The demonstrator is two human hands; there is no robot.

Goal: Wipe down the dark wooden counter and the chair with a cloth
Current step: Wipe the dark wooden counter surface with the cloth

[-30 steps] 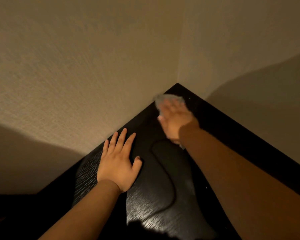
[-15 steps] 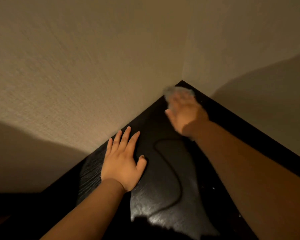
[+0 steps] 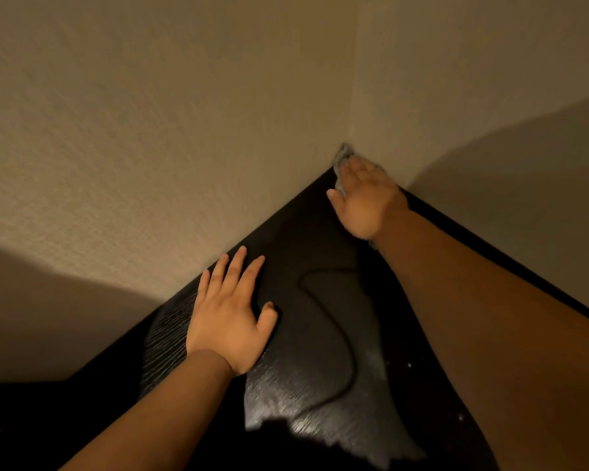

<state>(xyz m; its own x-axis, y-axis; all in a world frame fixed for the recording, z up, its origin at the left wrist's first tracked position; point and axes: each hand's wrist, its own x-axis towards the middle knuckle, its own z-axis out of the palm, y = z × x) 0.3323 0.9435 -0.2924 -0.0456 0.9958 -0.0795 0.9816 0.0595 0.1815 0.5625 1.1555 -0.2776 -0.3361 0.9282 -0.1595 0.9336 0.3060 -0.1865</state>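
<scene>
Dark wooden counter [image 3: 320, 385]: corner wipe under way, chair not in view.
The right hand [image 3: 364, 198], fingers flat and together, presses a crumpled grey cloth [image 3: 342, 158] under its fingertips into the corner of the beige walls [image 3: 184, 130]. The left hand [image 3: 232, 311] rests spread on the counter, nearer and to its left. The next move is probably a sweep back towards the left hand.

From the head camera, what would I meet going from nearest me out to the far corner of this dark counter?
Left hand flat on the dark wooden counter → right hand pressing down → crumpled grey cloth under its fingers → corner of the beige textured walls.
</scene>
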